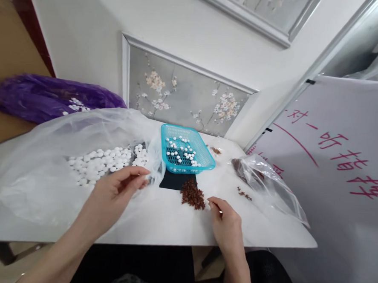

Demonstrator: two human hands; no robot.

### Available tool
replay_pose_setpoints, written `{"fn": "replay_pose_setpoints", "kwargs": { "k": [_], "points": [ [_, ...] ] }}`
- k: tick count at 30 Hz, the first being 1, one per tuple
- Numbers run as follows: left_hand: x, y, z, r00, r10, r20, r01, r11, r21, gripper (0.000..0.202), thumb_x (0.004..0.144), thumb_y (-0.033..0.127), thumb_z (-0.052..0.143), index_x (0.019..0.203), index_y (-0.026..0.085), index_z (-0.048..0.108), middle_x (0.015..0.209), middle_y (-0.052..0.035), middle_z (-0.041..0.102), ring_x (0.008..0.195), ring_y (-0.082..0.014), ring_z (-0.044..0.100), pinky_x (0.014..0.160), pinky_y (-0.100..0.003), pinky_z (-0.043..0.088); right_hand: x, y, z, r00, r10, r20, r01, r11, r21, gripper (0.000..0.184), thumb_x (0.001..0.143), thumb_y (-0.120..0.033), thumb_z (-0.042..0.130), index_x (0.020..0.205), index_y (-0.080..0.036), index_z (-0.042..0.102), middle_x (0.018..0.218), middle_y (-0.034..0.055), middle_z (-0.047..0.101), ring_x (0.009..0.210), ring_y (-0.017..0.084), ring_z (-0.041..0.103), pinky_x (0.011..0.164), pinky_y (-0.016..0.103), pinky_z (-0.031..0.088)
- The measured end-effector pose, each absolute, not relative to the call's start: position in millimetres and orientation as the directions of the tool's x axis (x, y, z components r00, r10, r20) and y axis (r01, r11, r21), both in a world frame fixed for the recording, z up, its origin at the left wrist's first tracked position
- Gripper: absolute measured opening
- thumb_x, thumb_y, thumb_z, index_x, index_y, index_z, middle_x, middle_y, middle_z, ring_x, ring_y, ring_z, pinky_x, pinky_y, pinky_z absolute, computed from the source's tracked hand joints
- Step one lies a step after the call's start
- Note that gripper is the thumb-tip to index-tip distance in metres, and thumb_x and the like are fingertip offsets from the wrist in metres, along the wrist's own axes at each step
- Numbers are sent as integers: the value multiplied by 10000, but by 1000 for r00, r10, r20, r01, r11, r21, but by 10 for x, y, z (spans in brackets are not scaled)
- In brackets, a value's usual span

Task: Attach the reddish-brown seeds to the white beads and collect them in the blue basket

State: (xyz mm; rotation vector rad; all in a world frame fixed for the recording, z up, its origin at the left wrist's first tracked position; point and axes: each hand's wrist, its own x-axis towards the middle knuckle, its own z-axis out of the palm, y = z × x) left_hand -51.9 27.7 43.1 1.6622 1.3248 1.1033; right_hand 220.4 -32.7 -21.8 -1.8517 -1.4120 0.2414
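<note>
My left hand (118, 192) is closed in a pinch over the edge of a clear plastic bag (42, 183). A small white ball shows partly between its thumb and index fingertip. Many more white balls (102, 162) lie in the bag beyond that hand. My right hand (227, 223) is also pinched, just right of a pile of small reddish-brown pieces (192, 196). What its fingertips hold is too small to make out. Behind the pile stands a blue plastic basket (207, 163) with several white balls on its slotted bottom.
A dark flat piece (175, 181) lies before the basket. On the right are a clear bag (269, 185) with brown contents and a few loose brown bits (244, 193). A purple bag (34, 98) sits at the back left. Framed flower pictures (185, 90) and a whiteboard (339, 202) stand behind.
</note>
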Motion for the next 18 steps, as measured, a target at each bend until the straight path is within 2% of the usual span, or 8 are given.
{"fn": "replay_pose_setpoints", "kwargs": {
  "k": [2,4,8,11,18],
  "points": [
    [-363,117,382,212,975,68,163,-104,981,272,767,385,635,996,240,655,888,-11,675,824,-172,602,742,-248,444,2231,-326,-229,363,886,289,751,-94,-654,268,835,-302,447,881,-187,684,892,79,691,792,233,627,756,355,468],
    [-191,-22,303,333,941,-63,5,65,998,270,748,356,670,988,231,669,842,-8,650,786,-149,566,711,-234,434,2227,-316,-227,344,896,281,767,-95,-634,233,816,-288,475,831,-203,692,862,65,686,750,219,623,727,335,469],
    [65,-137,155,505,826,-250,-172,380,909,212,744,316,687,911,187,692,740,0,589,676,-102,499,655,-206,417,2180,-296,-209,306,909,284,795,-79,-602,196,798,-244,491,758,-221,681,809,42,674,691,196,606,685,306,463],
    [117,-101,94,578,766,-282,-228,484,845,192,758,308,681,893,172,690,785,-10,593,665,-84,499,655,-198,420,2162,-297,-206,297,907,297,805,-71,-589,184,800,-247,488,723,-218,653,777,37,663,662,190,591,668,300,458],
    [60,-12,23,593,752,-287,-338,556,760,184,772,286,683,912,168,680,831,-12,580,705,-67,530,684,-179,437,2165,-301,-226,321,896,308,802,-84,-591,200,819,-301,483,719,-208,629,784,50,673,667,195,590,662,291,451]
  ]
}}
